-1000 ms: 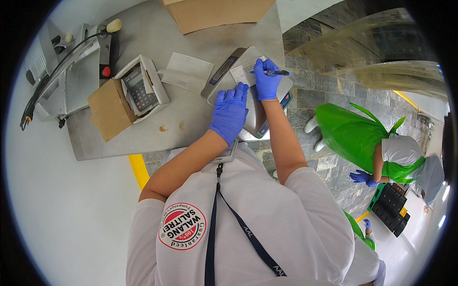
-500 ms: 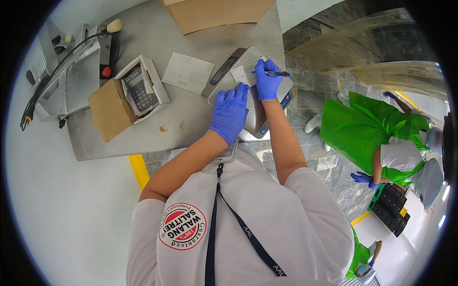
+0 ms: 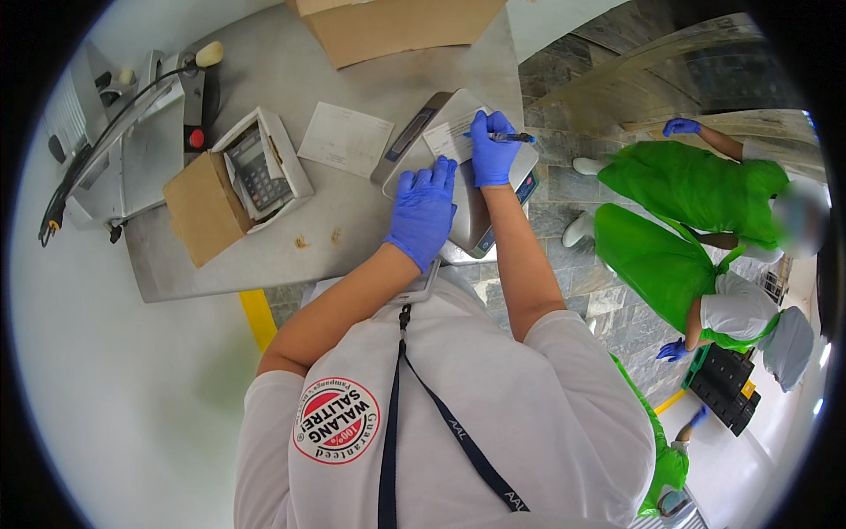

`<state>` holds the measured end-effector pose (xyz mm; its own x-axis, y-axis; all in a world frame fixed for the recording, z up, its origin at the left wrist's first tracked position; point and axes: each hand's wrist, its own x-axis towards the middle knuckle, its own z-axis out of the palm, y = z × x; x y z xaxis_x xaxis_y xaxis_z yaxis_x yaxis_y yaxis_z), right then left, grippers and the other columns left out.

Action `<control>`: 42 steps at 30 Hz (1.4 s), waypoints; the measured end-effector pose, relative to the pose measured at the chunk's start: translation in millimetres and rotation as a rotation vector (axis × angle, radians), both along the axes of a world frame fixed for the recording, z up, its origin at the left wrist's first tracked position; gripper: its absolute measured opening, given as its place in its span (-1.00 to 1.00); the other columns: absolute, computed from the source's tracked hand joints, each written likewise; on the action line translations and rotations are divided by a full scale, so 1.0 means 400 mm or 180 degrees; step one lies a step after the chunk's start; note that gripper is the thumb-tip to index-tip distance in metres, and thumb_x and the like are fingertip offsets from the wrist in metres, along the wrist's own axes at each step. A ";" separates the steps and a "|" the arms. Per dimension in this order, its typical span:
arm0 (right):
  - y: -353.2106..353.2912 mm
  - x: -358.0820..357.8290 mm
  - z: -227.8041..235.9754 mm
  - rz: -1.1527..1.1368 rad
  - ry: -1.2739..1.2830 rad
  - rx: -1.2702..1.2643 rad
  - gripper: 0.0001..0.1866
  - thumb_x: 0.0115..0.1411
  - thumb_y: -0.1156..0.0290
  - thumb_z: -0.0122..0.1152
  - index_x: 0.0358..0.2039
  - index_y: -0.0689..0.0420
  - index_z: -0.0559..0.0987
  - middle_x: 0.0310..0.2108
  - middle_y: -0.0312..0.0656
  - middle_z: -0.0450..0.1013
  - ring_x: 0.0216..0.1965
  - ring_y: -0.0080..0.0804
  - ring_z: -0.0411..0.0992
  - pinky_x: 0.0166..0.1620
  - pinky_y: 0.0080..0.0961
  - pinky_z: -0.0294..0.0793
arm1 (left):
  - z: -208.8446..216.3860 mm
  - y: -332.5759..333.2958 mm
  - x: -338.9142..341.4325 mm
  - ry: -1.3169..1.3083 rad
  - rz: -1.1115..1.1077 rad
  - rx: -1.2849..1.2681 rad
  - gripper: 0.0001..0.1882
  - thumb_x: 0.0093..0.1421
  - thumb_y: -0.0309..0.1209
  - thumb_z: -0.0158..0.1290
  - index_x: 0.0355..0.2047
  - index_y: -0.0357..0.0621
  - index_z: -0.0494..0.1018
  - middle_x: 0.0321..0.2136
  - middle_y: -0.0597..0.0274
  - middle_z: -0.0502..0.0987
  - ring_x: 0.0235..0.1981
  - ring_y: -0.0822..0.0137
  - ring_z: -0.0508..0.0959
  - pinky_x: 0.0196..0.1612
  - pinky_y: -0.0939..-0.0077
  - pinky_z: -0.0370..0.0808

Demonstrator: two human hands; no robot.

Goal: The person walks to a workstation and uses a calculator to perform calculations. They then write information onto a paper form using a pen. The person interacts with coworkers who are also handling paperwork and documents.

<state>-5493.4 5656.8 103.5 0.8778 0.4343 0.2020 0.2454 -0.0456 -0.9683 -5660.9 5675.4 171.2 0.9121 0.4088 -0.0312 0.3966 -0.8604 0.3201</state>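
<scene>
I found the pen in the right hand, fingers closed round it, over a paper slip on the scale. The left hand, fingers extended, lay near the slip's lower edge, gripping nothing. Steadying the slip, I judged, suited neat writing. Beyond, the metal table bore a calculator in a box; green-aproned co-workers occupied the tiled floor.
</scene>
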 end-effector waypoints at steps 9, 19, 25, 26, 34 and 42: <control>-0.005 0.006 -0.002 -0.0017 -0.0173 -0.0114 -0.62 0.12 0.49 0.21 -0.74 0.15 0.26 -0.78 -0.36 0.17 -0.69 -0.65 0.08 -0.60 -0.50 0.08 | 0.004 0.002 0.000 -0.0001 -0.0041 0.0012 -0.28 0.02 -0.25 0.15 0.19 -0.19 0.23 0.13 0.12 0.32 -0.06 0.24 0.36 0.09 0.19 0.17; -0.002 0.008 -0.007 -0.0148 -0.0143 -0.0020 -0.61 0.12 0.50 0.21 -0.76 0.15 0.26 -0.79 -0.37 0.16 -0.70 -0.66 0.06 -0.60 -0.52 0.05 | 0.000 0.001 0.001 0.0026 -0.0021 0.0009 -0.28 0.02 -0.26 0.15 0.19 -0.19 0.23 0.13 0.16 0.31 -0.05 0.23 0.36 0.10 0.17 0.17; 0.001 0.010 -0.007 -0.0174 -0.0100 0.0017 -0.59 0.12 0.51 0.20 -0.77 0.14 0.22 -0.79 -0.39 0.12 -0.69 -0.68 0.03 -0.61 -0.51 0.00 | 0.005 0.001 0.002 0.0054 -0.0028 -0.0010 -0.28 0.02 -0.25 0.15 0.20 -0.18 0.22 0.13 0.16 0.30 -0.05 0.24 0.36 0.10 0.16 0.18; 0.001 0.011 -0.008 -0.0171 -0.0121 0.0002 -0.59 0.12 0.51 0.20 -0.77 0.14 0.21 -0.79 -0.39 0.12 -0.68 -0.68 0.02 -0.61 -0.50 0.00 | 0.004 0.001 0.002 0.0052 -0.0034 0.0007 -0.28 0.02 -0.25 0.15 0.20 -0.18 0.22 0.13 0.16 0.30 -0.05 0.24 0.36 0.09 0.17 0.18; -0.001 0.006 0.012 -0.0184 0.0246 0.0260 -0.58 0.14 0.50 0.20 -0.75 0.12 0.21 -0.75 -0.42 0.15 -0.67 -0.70 0.04 -0.60 -0.58 0.07 | 0.004 0.000 0.002 0.0045 -0.0032 0.0124 -0.28 0.02 -0.25 0.15 0.20 -0.18 0.23 0.13 0.18 0.30 -0.06 0.26 0.36 0.08 0.18 0.18; -0.023 0.031 0.023 -0.0146 0.0275 0.0233 -0.58 0.15 0.51 0.21 -0.75 0.11 0.22 -0.74 -0.44 0.16 -0.66 -0.73 0.11 -0.60 -0.62 0.17 | 0.007 0.000 0.006 0.0011 -0.0002 0.0016 -0.27 0.01 -0.26 0.15 0.20 -0.16 0.22 0.12 0.19 0.31 -0.08 0.27 0.37 0.06 0.18 0.19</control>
